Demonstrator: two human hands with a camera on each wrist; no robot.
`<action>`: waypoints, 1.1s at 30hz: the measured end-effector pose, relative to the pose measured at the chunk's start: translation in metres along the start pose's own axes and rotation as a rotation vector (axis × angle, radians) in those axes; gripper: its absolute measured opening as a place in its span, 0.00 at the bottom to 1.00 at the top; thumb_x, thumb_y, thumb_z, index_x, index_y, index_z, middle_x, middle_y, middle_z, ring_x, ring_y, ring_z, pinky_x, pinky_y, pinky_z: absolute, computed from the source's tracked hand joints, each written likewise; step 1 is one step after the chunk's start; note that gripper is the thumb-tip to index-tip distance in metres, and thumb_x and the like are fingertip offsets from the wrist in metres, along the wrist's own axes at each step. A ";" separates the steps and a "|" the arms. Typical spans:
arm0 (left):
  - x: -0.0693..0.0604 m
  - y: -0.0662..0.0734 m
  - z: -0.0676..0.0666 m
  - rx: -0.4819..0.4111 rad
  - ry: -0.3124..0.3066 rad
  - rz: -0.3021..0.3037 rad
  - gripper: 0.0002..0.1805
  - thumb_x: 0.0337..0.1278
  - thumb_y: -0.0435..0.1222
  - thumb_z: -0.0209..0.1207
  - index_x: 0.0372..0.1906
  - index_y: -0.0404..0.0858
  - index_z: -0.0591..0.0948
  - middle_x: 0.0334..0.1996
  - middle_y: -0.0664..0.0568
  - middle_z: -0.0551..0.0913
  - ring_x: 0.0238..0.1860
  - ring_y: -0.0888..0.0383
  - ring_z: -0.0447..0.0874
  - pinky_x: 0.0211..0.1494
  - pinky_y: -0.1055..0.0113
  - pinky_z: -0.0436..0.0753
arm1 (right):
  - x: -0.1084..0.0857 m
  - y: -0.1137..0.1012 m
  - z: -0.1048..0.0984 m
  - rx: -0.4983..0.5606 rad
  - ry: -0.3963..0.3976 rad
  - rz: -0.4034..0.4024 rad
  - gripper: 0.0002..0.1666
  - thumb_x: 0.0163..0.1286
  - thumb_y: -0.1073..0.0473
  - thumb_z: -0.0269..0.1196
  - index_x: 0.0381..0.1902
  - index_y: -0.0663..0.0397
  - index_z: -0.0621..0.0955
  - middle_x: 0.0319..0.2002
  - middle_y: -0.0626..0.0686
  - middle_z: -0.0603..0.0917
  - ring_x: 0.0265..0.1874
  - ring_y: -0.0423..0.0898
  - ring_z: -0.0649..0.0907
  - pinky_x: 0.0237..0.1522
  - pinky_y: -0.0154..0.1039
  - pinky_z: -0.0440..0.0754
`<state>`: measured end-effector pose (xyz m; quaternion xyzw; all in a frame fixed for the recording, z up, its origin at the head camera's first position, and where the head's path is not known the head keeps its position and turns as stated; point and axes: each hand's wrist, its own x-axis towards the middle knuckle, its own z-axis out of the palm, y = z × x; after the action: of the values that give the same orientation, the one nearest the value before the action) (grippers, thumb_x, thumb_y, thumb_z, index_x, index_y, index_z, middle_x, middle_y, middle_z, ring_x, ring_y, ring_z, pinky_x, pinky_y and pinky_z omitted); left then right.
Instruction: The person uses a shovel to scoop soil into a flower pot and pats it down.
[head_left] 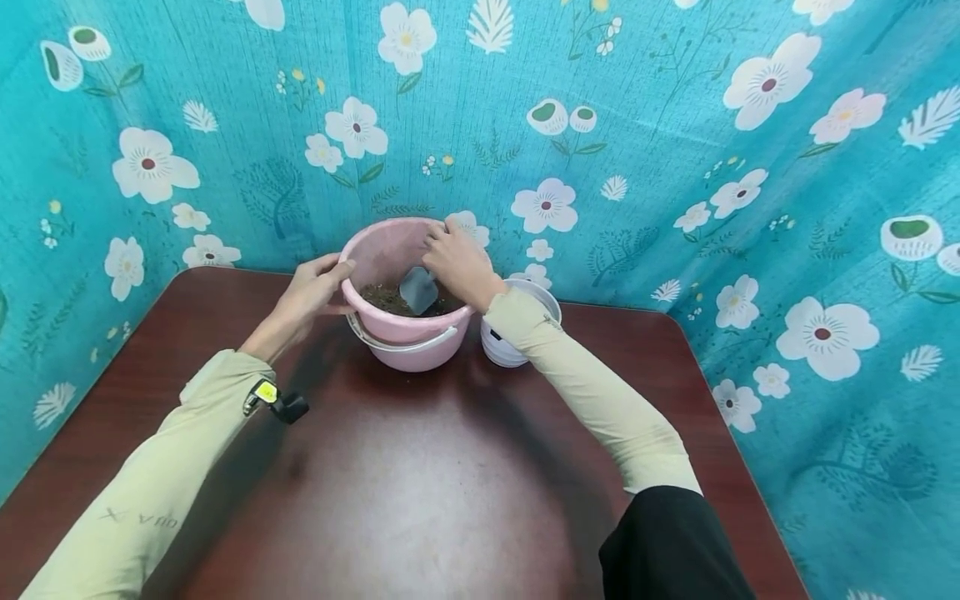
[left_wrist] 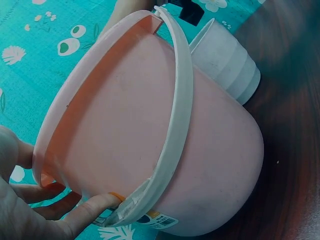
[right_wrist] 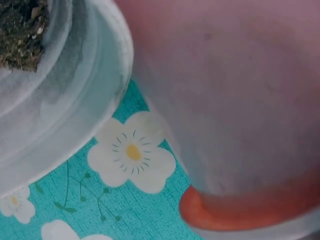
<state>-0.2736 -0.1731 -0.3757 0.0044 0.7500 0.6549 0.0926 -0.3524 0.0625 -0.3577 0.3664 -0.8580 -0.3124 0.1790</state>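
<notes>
A pink bucket [head_left: 408,358] with a white handle [left_wrist: 181,100] stands upright near the table's back edge, brown crumbly soil [head_left: 381,297] inside. My left hand [head_left: 306,293] grips its left rim; in the left wrist view that hand [left_wrist: 35,205] has thumb and fingers around the edge. Over the right rim, my right hand [head_left: 459,262] is curled above a small grey trowel [head_left: 418,292], whose blade dips toward the soil. The trowel's handle is hidden by that hand, which appears to hold it. The right wrist view shows no part of the right hand.
A white ribbed pot [head_left: 504,352] stands close by the bucket's right side, partly under the right forearm; the right wrist view shows dark, bitty soil [right_wrist: 20,35] in it. A blue flowered curtain [head_left: 465,133] hangs behind the brown table [head_left: 420,492].
</notes>
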 end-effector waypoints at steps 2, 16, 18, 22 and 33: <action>0.001 0.000 -0.001 -0.001 -0.005 0.001 0.33 0.83 0.46 0.48 0.81 0.33 0.61 0.73 0.31 0.67 0.60 0.49 0.76 0.49 0.67 0.92 | 0.000 0.001 0.002 0.004 0.004 -0.026 0.17 0.80 0.62 0.58 0.37 0.44 0.92 0.44 0.47 0.90 0.49 0.49 0.80 0.52 0.46 0.76; 0.003 0.005 0.000 0.000 -0.031 -0.007 0.33 0.83 0.45 0.47 0.82 0.32 0.59 0.75 0.31 0.64 0.67 0.42 0.70 0.50 0.66 0.92 | -0.001 0.007 0.011 0.375 -0.033 -0.059 0.08 0.71 0.57 0.70 0.39 0.56 0.90 0.42 0.54 0.90 0.54 0.53 0.80 0.64 0.49 0.74; 0.005 0.005 0.001 -0.008 -0.042 -0.007 0.34 0.83 0.45 0.47 0.82 0.32 0.59 0.75 0.31 0.64 0.67 0.43 0.70 0.51 0.65 0.92 | -0.003 0.009 0.012 0.443 -0.061 -0.059 0.06 0.70 0.58 0.70 0.37 0.56 0.89 0.41 0.54 0.90 0.53 0.54 0.80 0.64 0.49 0.74; 0.007 0.005 0.003 -0.029 -0.045 -0.001 0.34 0.82 0.45 0.48 0.81 0.32 0.60 0.73 0.31 0.65 0.64 0.46 0.72 0.50 0.67 0.92 | -0.006 0.012 0.013 0.528 -0.100 -0.054 0.06 0.67 0.57 0.73 0.34 0.54 0.89 0.40 0.54 0.89 0.53 0.54 0.79 0.63 0.48 0.73; 0.003 0.001 -0.001 0.000 -0.031 -0.011 0.35 0.83 0.48 0.47 0.83 0.35 0.57 0.76 0.32 0.63 0.67 0.46 0.71 0.46 0.72 0.91 | -0.006 0.014 0.011 0.806 -0.007 -0.146 0.05 0.63 0.62 0.77 0.35 0.56 0.92 0.36 0.52 0.90 0.51 0.54 0.79 0.64 0.47 0.72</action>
<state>-0.2764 -0.1735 -0.3748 0.0106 0.7484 0.6543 0.1080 -0.3614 0.0790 -0.3575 0.4661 -0.8840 0.0358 -0.0044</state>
